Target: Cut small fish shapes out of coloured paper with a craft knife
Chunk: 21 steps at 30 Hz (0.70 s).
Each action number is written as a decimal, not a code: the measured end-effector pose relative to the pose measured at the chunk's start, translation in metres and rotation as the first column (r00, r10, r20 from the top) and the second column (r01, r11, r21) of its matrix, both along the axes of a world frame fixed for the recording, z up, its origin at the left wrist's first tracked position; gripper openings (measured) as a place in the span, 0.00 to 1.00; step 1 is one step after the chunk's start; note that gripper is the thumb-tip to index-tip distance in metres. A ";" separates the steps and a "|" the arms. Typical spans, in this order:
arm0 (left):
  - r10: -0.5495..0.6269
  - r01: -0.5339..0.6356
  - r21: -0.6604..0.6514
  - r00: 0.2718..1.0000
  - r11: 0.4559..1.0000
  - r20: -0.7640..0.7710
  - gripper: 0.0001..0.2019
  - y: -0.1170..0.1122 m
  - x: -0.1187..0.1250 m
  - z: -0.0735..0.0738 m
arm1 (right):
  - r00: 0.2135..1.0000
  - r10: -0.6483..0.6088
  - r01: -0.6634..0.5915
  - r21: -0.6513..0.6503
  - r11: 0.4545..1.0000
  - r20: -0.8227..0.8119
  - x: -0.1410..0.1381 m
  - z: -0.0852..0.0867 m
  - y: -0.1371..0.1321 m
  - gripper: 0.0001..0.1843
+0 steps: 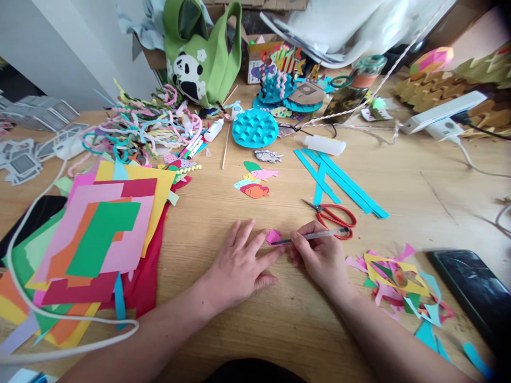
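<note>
My right hand [319,255] is closed around a slim pen [319,234], its tip touching a small magenta paper cutout [273,236] on the table. Spread flat, my left hand [243,258] has its fingertips against the cutout's left and lower edges. Just beyond lie several small paper fish [255,190] in pink, blue, red and orange, with a green piece behind them. A grey patterned fish-like piece [268,156] rests farther back. Red-handled scissors [335,215] lie beyond my right hand, blades pointing left.
Coloured paper sheets [120,191] are stacked at left, crossed by a white cable. Blue strips [343,181] and a white bottle [324,144] lie back right. Paper scraps [399,282] and a phone [471,292] are at right. Pipe cleaners [147,122], a blue scaled disc [255,128] and a green bag [207,58] stand behind.
</note>
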<state>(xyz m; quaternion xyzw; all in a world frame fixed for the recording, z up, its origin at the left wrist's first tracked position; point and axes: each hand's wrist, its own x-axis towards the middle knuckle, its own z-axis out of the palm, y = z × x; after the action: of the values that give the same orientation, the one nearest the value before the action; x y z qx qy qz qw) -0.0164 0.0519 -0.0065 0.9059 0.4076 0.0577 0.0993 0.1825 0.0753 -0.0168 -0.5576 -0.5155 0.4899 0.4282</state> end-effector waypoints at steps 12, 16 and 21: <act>-0.002 0.002 -0.003 1.000 1.000 0.003 0.26 0.000 0.000 -0.001 | 1.000 -0.010 0.010 -0.001 1.000 0.004 0.001 0.000 -0.001 0.12; -0.005 0.005 0.002 1.000 1.000 0.004 0.27 0.001 0.000 -0.001 | 1.000 -0.016 0.016 0.002 1.000 -0.004 -0.001 0.000 0.000 0.12; 0.000 0.000 0.007 1.000 1.000 -0.002 0.27 0.000 0.000 -0.001 | 1.000 -0.026 0.026 0.007 1.000 -0.012 0.000 0.000 -0.001 0.13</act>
<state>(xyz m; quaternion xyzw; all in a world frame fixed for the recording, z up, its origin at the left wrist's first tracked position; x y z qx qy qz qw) -0.0165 0.0518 -0.0074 0.9063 0.4074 0.0584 0.0960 0.1825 0.0745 -0.0170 -0.5597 -0.5074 0.4860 0.4395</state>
